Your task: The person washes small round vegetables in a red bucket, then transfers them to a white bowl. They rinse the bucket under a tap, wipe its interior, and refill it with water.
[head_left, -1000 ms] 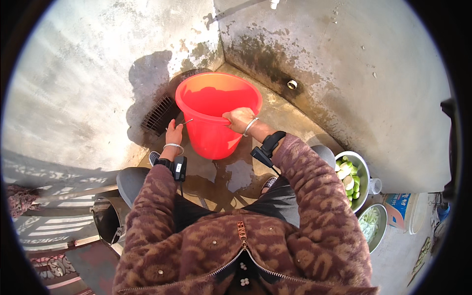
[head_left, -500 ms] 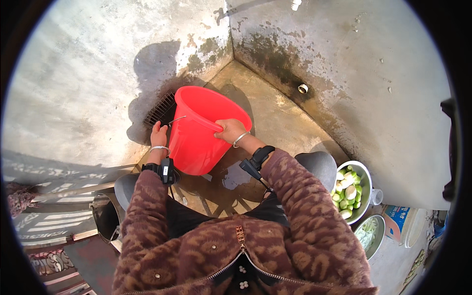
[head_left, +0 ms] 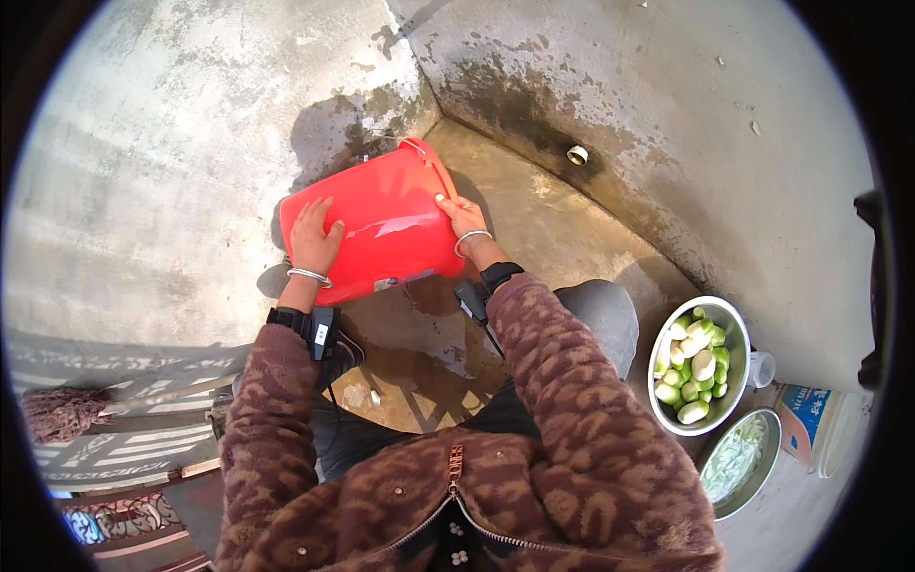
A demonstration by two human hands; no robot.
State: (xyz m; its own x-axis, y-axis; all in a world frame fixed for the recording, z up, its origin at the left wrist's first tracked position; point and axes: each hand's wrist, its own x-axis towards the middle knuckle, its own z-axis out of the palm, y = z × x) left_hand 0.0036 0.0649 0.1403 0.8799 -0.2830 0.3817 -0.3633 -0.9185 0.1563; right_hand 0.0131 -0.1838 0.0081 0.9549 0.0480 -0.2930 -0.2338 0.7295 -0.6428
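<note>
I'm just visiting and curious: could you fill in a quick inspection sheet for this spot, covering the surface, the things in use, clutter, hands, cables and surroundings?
Surface: wet, stained concrete floor in a corner, damp patches near the person's knees.
Things in use: red bucket tipped on its side, mouth facing away toward the corner.
Clutter: metal bowl of green vegetable pieces and a second bowl of pale shreds, both to the right.
Hands: left hand flat on the bucket's side; right hand on its side near the rim.
Cables: nothing seen.
Surroundings: concrete walls with dark stains, a small pipe opening low on the right wall.
</note>
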